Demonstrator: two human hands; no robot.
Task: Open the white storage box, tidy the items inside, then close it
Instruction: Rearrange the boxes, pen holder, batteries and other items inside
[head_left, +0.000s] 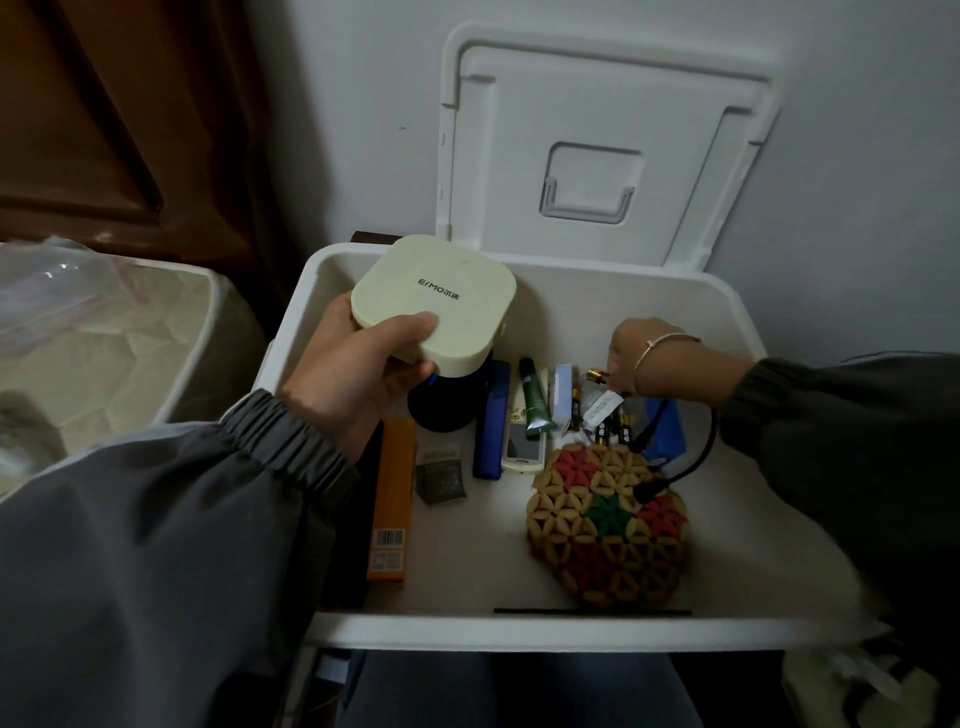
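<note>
The white storage box (545, 275) stands open, its lid (602, 145) tipped back against the wall, so the tidying is the step in hand. The left hand (358, 379) holds a cream square case (434, 301) lifted above the back left corner, thumb pressed on top and the other fingers curled underneath. The right hand (631, 358) reaches down into the clutter of batteries (613, 423) and small packets at the back; its fingers point away from the camera, so whether they are pinching anything cannot be told.

The main risk looks to be the black cable (691, 457), which loops close under the right wrist and runs onto the woven beaded pouch (608, 525); a lifted hand could snag it and drag the batteries out of place. The case is gripped only by one edge over a dark round object (441, 410), and could slip onto it. The green tube (535, 400) and blue stick (491, 421) lie close beside the reach and could be knocked askew
</note>
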